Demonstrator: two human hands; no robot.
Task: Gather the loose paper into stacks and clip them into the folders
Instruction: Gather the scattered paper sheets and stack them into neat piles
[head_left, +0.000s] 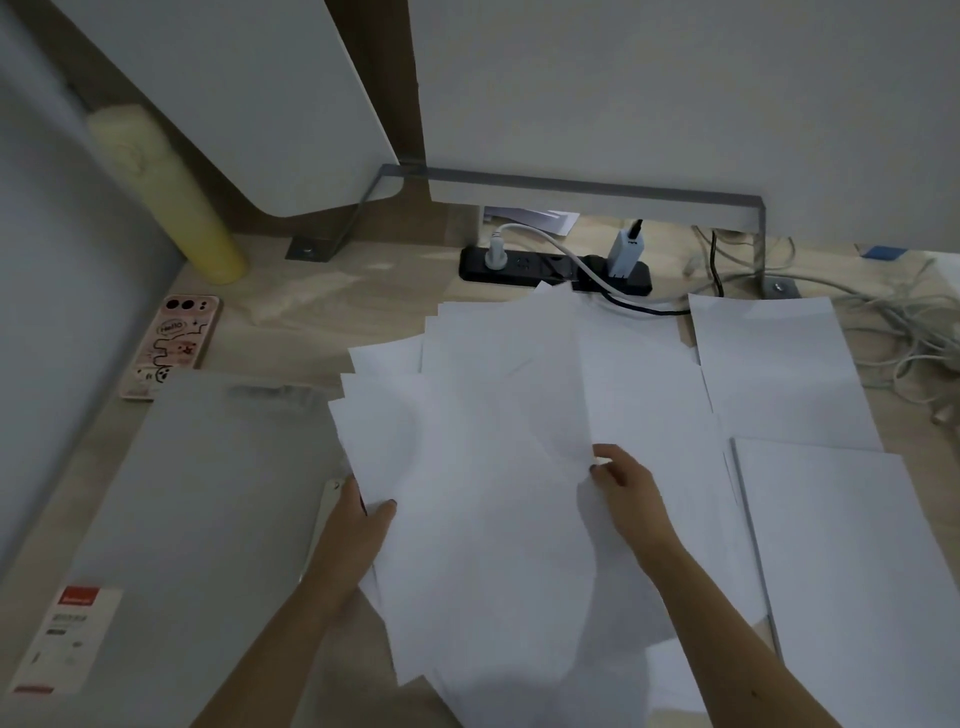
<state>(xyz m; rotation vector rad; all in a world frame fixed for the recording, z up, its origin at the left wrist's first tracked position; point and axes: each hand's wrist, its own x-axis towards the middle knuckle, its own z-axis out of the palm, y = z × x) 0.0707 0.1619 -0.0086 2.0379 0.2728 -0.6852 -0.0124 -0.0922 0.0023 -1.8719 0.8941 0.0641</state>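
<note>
A messy fan of loose white paper sheets covers the middle of the wooden desk. My left hand grips the left edge of this pile, thumb on top. My right hand pinches a sheet near the pile's middle, lifting its edge slightly. A grey folder with a red-labelled sticker lies flat at the left, its edge partly under the pile. Two more white sheets lie to the right, and another sheet or folder sits at the near right.
A pink-cased phone lies at the far left. A yellow roll leans in the corner. A black power strip with plugs and tangled cables runs along the back, under a monitor stand.
</note>
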